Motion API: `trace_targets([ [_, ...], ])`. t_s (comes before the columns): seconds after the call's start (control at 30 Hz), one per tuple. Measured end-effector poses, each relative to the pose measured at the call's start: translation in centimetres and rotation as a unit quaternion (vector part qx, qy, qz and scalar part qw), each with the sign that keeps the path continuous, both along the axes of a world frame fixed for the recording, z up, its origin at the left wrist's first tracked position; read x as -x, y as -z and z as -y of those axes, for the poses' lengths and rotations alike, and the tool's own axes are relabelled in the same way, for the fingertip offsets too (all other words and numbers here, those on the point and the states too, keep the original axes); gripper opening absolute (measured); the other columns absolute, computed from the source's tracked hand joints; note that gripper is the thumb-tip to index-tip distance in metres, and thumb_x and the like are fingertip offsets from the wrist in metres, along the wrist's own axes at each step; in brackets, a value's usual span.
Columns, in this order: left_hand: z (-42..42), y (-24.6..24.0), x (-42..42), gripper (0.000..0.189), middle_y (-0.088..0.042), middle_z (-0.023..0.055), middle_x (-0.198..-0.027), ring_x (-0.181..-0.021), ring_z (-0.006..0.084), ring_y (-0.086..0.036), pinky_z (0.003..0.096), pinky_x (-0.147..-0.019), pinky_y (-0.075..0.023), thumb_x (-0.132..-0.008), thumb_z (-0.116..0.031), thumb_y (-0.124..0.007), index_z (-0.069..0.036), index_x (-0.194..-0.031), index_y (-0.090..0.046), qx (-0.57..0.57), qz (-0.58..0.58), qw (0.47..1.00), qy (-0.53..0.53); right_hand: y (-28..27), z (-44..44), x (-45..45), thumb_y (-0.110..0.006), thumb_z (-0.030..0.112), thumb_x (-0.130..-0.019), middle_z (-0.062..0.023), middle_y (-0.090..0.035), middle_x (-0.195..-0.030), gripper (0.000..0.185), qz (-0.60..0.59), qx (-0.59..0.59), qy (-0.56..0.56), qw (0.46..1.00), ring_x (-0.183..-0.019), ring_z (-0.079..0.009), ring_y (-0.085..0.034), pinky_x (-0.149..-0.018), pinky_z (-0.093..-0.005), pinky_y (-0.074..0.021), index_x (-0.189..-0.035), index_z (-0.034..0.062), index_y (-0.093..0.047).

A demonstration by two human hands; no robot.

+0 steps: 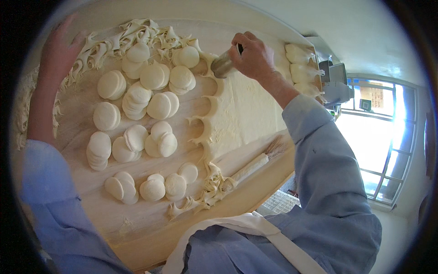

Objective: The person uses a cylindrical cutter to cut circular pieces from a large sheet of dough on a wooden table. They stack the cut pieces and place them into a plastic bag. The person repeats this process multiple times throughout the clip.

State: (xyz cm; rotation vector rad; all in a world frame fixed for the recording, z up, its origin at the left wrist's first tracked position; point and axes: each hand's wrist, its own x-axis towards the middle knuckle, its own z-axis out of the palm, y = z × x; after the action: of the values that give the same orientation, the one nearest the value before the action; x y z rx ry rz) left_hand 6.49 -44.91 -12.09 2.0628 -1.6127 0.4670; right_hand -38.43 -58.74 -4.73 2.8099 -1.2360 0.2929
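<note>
My right hand grips a metal cylindrical dough cutter, tilted at the left edge of a flat sheet of dough. Scalloped cut-outs run down that edge. On the floured wooden table, many cut dough rounds lie in small overlapping stacks left of the sheet. Stringy dough scraps are heaped along the far side, and a smaller clump of scraps sits at the near end of the cut edge. My left hand is raised at the far left with fingers apart, near the scraps, holding nothing.
A brush with a pale handle lies along the table's near edge, beside the sheet. Tied plastic bags with pale contents stand at the far right end, with metal containers beyond. Below the edge is a white gridded crate. A bright window is at right.
</note>
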Motion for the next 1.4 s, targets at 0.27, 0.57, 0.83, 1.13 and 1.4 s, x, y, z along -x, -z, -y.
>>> trace_targets([
  [0.27, 0.7, -2.6, 4.3, 0.047, -0.058, 0.0167, -0.134, -0.125, 0.0331, -0.054, 0.0400, -0.107, -0.0407, -0.092, -0.021, -0.065, -0.006, -0.135, -0.052, 0.021, -0.042, 0.998, 0.046, 0.1, 1.4, 2.8, -0.060, 0.018, -0.078, -0.0091, -0.061, -0.085, 0.013, 0.055, -0.035, -0.141, 0.988, -0.079, -0.0324, -0.063, -0.067, -0.0440, -0.0532, -0.088, 0.0097, -0.061],
  [0.57, 4.3, -4.1, 16.1, 0.054, -0.058, 0.0208, -0.128, -0.121, 0.0360, -0.054, 0.0415, -0.105, -0.0433, -0.081, -0.023, -0.075, -0.003, -0.128, -0.056, -0.062, -0.121, 0.977, 0.166, -0.4, 4.4, 3.1, -0.061, 0.016, -0.075, -0.0074, -0.057, -0.088, 0.018, 0.010, -0.040, -0.366, 0.930, -0.077, -0.0304, -0.058, -0.064, -0.0426, -0.0527, -0.091, 0.0093, -0.059],
  [0.83, 8.5, 1.5, 30.8, 0.076, -0.052, 0.0135, -0.130, -0.129, 0.0309, -0.042, 0.0489, -0.113, -0.0278, -0.065, -0.039, -0.083, -0.005, -0.126, -0.053, -0.200, -0.023, 0.939, 0.280, 0.5, 4.2, 3.3, -0.064, 0.021, -0.074, -0.0068, -0.058, -0.089, 0.020, 0.039, -0.012, -0.339, 0.940, -0.078, -0.0296, -0.060, -0.065, -0.0429, -0.0527, -0.092, 0.0120, -0.061],
  [1.13, 11.8, 4.8, 30.3, 0.046, -0.061, 0.0066, -0.113, -0.118, 0.0284, -0.049, 0.0442, -0.107, -0.0346, -0.067, -0.037, -0.080, -0.012, -0.103, -0.067, -0.173, 0.007, 0.914, 0.368, 0.1, 4.0, 3.4, -0.062, 0.016, -0.078, -0.0066, -0.057, -0.082, 0.012, 0.058, -0.011, -0.346, 0.936, -0.072, -0.0273, -0.059, -0.064, -0.0398, -0.0513, -0.086, 0.0091, -0.060],
  [1.4, 14.2, 4.3, 29.5, 0.031, -0.063, 0.0054, -0.105, -0.113, 0.0236, -0.054, 0.0392, -0.102, -0.0409, -0.073, -0.026, -0.077, -0.012, -0.099, -0.069, -0.230, 0.021, 0.874, 0.427, -0.1, 3.1, 2.8, -0.065, 0.018, -0.076, -0.0106, -0.057, -0.079, 0.012, 0.109, -0.055, -0.298, 0.947, -0.071, -0.0328, -0.058, -0.057, -0.0446, -0.0491, -0.083, 0.0099, -0.060],
])
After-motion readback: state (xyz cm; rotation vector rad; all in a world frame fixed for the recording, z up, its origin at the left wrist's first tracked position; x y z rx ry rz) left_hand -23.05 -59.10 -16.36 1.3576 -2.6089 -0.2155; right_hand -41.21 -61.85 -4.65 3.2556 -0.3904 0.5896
